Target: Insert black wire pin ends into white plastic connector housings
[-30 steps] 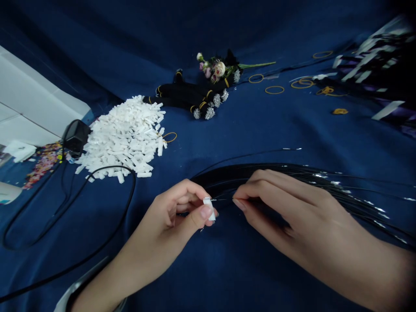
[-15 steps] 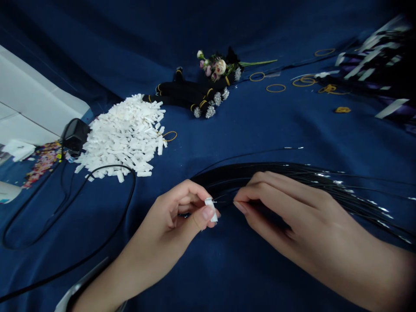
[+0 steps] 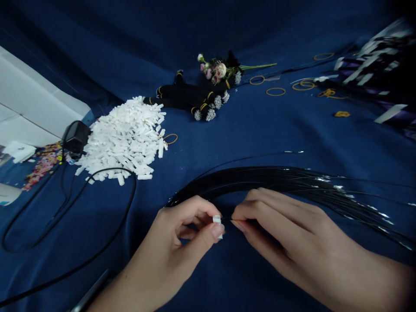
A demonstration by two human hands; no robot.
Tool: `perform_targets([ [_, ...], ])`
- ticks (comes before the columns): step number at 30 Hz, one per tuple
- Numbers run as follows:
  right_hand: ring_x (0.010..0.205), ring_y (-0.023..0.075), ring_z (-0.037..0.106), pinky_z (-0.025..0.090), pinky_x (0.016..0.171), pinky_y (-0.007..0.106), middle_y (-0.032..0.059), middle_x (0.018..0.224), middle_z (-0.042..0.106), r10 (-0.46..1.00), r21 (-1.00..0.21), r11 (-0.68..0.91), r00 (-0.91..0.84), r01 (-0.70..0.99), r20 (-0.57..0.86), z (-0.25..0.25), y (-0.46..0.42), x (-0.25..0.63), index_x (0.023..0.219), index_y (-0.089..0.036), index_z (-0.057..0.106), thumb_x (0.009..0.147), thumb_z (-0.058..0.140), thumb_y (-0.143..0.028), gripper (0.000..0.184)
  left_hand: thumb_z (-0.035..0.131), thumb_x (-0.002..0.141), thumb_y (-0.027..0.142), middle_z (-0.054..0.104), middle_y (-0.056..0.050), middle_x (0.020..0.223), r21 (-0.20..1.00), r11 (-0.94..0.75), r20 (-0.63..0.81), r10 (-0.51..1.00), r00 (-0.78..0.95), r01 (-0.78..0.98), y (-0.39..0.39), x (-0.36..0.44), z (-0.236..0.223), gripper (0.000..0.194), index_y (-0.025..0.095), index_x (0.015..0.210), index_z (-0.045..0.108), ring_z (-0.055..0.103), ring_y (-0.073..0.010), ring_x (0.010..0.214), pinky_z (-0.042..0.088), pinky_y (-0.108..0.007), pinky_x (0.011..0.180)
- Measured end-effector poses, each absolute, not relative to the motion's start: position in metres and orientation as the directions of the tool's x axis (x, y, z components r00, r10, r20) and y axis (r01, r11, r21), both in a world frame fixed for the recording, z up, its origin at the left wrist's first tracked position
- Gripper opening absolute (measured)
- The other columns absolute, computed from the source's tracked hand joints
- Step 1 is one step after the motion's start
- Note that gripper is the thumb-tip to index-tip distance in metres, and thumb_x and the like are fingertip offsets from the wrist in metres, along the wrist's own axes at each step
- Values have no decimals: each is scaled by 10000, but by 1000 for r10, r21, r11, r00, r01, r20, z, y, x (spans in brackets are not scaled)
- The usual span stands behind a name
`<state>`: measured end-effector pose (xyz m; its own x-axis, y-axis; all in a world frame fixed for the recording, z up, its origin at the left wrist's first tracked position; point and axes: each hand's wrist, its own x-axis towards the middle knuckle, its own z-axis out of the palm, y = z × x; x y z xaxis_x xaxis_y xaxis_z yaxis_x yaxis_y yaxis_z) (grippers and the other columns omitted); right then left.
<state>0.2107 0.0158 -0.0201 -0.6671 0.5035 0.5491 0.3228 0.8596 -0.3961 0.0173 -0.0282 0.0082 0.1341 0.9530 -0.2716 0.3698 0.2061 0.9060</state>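
Observation:
Between the thumb and fingers of my left hand [image 3: 185, 242] is a small white plastic piece [image 3: 216, 219], partly covered by the thumb. My right hand [image 3: 286, 234] pinches a thin black wire [image 3: 226, 218] close beside it. The wire's tip meets the white piece; how far it goes in is hidden. Behind both hands lies a curved bundle of black wires [image 3: 247, 177], with shiny bare ends spread toward the right.
A heap of white pieces [image 3: 123, 138] lies left, near a black cable [image 3: 130, 199] and black adapter [image 3: 78, 136]. Farther back are black wire bundles with silvery ends [image 3: 182, 95], artificial flowers [image 3: 217, 71], yellow rubber bands [image 3: 275, 91] and a dark pile with white strips [image 3: 383, 73].
Both hands have moved slightly down, the left also a little right. The gap between them has narrowed, and the white piece now sits closer to my right fingertips.

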Motion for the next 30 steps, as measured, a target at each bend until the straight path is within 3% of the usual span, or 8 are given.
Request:
perform_targets([
  [6,732,95,465,414,625,239,14,830,531,494,-376,865,-685,331,535,-25,15,216,962,-139,550,938,452,-46,138,627,893,239,706,78,741,903,169,-231,966,117,395,-30,17,4,75,265,833,663,678,-90,725,507,-148,643],
  [10,976,176,523,444,784,311,103,1104,551,423,-204,895,-614,396,667,-23,14,219,1078,-109,586,911,516,-85,183,646,888,264,714,87,740,916,127,-141,990,8,379,-23,13,2,32,277,861,658,681,-81,724,502,-132,623],
  [13,907,189,528,454,790,333,100,1006,579,351,-114,925,-700,362,622,-25,15,214,1018,-97,632,914,461,-64,203,651,892,267,724,90,746,916,121,-104,992,-65,383,-17,7,1,20,280,877,652,691,-78,766,506,-121,648],
  [16,847,196,523,463,739,345,95,907,581,383,-79,913,-775,401,502,-32,21,208,942,-105,659,935,442,-88,218,651,896,279,736,86,771,912,136,-115,990,-76,387,-15,5,1,16,280,881,650,693,-79,784,510,-125,662],
  [22,808,175,482,440,690,331,64,897,557,442,-211,897,-794,388,417,-40,28,208,856,-141,621,920,469,-79,177,647,898,272,728,74,778,904,151,-149,988,-36,401,-18,6,1,13,271,886,651,683,-81,771,501,-132,644],
  [27,666,118,480,411,572,274,26,814,531,488,-283,872,-748,398,450,-28,28,214,898,-139,590,945,439,-86,167,641,908,237,718,87,752,957,150,-160,987,21,250,-16,6,2,37,254,875,636,678,-52,753,515,-108,712],
  [30,672,94,519,437,588,241,16,831,547,540,-312,842,-684,441,490,-20,29,218,892,-155,575,964,441,-114,158,646,906,215,716,87,744,971,171,-180,983,41,168,-15,5,3,46,244,871,639,672,-43,734,512,-94,690],
])
